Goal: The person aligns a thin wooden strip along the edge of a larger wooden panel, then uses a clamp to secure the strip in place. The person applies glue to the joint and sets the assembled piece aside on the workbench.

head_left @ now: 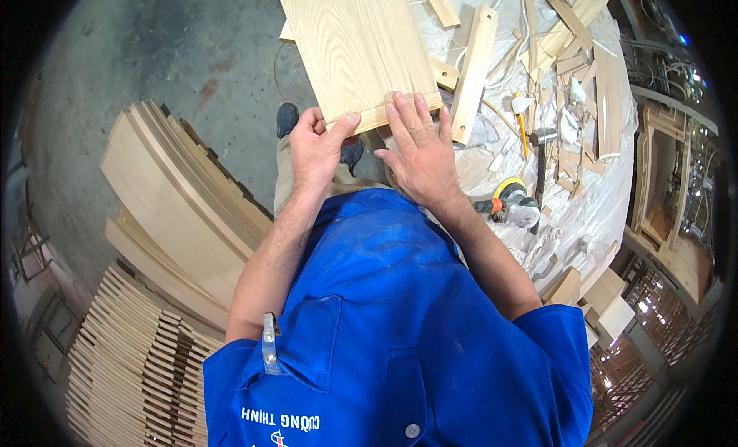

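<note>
A pale wooden panel [361, 47] with an arched grain stretches away from me, a narrow strip along its near end. My left hand [319, 146] holds the near left corner, thumb on top and the other fingers curled at the edge. Flat against the strip at the near right lies my right hand [423, 155], its fingers spread and stretched out. What supports the panel's far part is out of the picture. Just right of it rests a narrow wooden slat [474, 74] with holes near its ends.
Right of me, a plastic-covered worktop [492, 170] bears a sander with a yellow pad [516, 202], a hammer [543, 135], a yellow stick with a white end [523, 128] and wood scraps [570, 159]. On my left stand stacked panels [177, 189] and rows of slats [115, 347].
</note>
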{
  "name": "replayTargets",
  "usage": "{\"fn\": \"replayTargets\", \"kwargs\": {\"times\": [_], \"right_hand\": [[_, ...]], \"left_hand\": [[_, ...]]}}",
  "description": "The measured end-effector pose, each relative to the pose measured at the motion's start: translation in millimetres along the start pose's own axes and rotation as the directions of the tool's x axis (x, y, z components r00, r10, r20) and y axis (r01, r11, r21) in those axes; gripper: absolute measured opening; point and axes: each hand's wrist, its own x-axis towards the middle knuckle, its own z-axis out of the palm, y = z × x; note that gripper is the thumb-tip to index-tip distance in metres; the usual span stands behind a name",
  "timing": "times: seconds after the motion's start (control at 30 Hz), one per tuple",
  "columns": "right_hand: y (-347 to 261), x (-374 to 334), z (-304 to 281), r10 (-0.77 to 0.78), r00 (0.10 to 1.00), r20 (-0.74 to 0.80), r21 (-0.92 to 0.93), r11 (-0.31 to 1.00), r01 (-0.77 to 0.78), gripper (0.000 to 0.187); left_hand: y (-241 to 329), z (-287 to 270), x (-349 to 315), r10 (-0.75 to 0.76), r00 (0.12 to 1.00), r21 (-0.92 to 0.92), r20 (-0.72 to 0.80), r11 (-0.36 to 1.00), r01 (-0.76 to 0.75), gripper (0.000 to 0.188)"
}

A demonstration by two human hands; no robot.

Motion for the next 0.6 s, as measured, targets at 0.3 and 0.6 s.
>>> {"fn": "replayTargets", "kwargs": {"times": [0.3,0.6], "right_hand": [[33.3,-7.3,-1.5,0.081,0.994,-0.072,-0.102,0.991,-0.089,0.078],[34.5,-2.0,-3.1,0.146,0.944,-0.297,0.187,0.978,-0.092,0.070]], "left_hand": [[0.5,0.0,-1.2,0.007,1.000,0.038,-0.005,0.999,-0.007,0.032],[5.5,-8.3,-4.9,-0.039,0.997,0.003,0.066,0.999,0.039,0.041]]}}
